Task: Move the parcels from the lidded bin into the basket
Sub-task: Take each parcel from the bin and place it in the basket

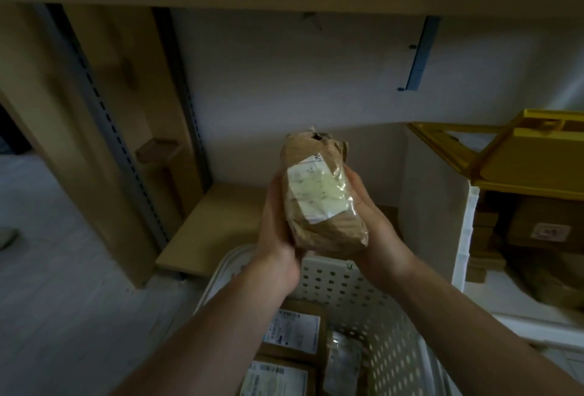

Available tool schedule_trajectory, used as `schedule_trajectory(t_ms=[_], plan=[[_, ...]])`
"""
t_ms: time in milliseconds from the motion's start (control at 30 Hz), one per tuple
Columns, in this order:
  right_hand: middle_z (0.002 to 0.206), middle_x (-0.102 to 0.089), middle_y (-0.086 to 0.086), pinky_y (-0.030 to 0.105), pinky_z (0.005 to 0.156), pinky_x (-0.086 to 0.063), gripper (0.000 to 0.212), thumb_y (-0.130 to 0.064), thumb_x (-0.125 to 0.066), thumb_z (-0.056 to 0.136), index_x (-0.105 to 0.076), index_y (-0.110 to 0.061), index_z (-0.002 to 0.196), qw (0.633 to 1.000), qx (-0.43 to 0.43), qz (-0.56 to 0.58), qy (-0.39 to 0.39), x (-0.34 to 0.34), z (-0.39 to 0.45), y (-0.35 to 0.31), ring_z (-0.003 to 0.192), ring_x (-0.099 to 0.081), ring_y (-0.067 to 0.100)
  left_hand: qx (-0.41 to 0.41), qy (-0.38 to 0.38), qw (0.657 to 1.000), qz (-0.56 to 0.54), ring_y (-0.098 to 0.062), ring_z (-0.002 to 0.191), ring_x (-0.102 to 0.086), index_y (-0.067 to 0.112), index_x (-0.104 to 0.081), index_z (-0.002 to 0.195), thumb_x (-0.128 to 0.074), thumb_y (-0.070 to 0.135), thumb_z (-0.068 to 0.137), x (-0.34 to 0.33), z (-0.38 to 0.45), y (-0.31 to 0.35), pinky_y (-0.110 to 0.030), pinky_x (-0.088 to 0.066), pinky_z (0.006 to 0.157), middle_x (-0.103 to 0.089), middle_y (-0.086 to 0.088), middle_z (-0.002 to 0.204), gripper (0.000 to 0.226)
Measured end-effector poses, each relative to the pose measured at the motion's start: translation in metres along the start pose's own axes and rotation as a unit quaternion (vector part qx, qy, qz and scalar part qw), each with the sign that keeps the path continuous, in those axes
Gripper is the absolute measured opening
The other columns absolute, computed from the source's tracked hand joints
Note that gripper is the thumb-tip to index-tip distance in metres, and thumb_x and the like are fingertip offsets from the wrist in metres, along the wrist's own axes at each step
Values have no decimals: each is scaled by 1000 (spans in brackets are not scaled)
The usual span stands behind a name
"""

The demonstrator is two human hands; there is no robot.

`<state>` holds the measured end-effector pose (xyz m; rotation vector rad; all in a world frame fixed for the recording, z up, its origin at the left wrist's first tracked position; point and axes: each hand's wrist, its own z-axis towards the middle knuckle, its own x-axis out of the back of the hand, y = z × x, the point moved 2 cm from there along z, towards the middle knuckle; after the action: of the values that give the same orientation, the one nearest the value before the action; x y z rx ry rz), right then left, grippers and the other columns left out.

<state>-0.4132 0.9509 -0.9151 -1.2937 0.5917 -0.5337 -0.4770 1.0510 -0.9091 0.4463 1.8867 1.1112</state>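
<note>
Right now you are mid-transfer: both hands cradle one parcel (pixel 320 196) above the far rim of the basket (pixel 363 294), your left hand (pixel 276 225) wrapped along its left side and your right hand (pixel 369 222) cupping its right side and lower end, fingers curled round it. It is a lumpy, roughly cylindrical bundle in crumpled brown paper, torn open at the top, with a white label under glossy clear tape that catches the light. Below it, the basket is white plastic with walls perforated by round holes, and it already holds flat cardboard boxes (pixel 292 329) with printed labels and a clear-wrapped packet (pixel 343 361). To the right of the basket stands the bin (pixel 464 231), white-walled, its yellow lid (pixel 521 155) tipped up, more brown boxes inside. Your next move, I judge, is to lower the parcel into the free space on the basket's right side and release gently, since the soft wrapping may tear further.
</note>
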Motion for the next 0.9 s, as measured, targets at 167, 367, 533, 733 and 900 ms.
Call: schedule_trajectory(t_ms=[167, 367, 533, 733, 900], plan=[[134, -65, -12, 18, 90, -52, 56, -39, -45, 100, -36, -26, 153, 1000, 19, -1, -11, 8, 0, 2, 124, -61, 5, -28, -35, 999, -7, -12, 77, -76, 27, -82, 75, -33, 52, 103, -2, 1, 5, -31, -54, 71, -80, 1, 88, 62], [117, -67, -17, 11, 81, -52, 34, -19, -36, 107, -45, -26, 139, 999, 8, -40, 21, 11, -3, 4, 104, -66, -10, -40, -79, 996, -3, -8, 78, -76, 35, -82, 68, -30, 51, 105, -8, -1, 4, -30, -53, 74, -80, 6, 86, 66], [91, -67, -13, 2, 67, -47, 26, -5, -38, 108, -56, -24, 109, 991, 1, -104, 79, 20, 1, 14, 77, -63, -21, -41, -86, 995, 12, -16, 100, -75, 30, -84, 89, -28, 56, 105, -7, 4, 2, -36, -53, 89, -78, -1, 107, 64], [145, -55, -2, 32, 103, -53, 63, -60, -46, 102, -30, -32, 155, 985, -56, -145, 72, 36, 19, 36, 125, -60, 11, -22, -152, 987, 50, -19, 106, -73, 30, -81, 99, -47, 68, 87, -7, -6, -1, -49, -52, 100, -77, -2, 113, 53], [143, -58, 0, 45, 100, -55, 115, -99, -50, 62, -30, -35, 155, 984, -112, -93, 98, 45, 26, 42, 125, -61, 20, -31, -182, 978, 98, -23, 116, -69, 31, -53, 139, -86, 48, 68, -5, -1, 0, -55, -55, 95, -71, -1, 127, 80]])
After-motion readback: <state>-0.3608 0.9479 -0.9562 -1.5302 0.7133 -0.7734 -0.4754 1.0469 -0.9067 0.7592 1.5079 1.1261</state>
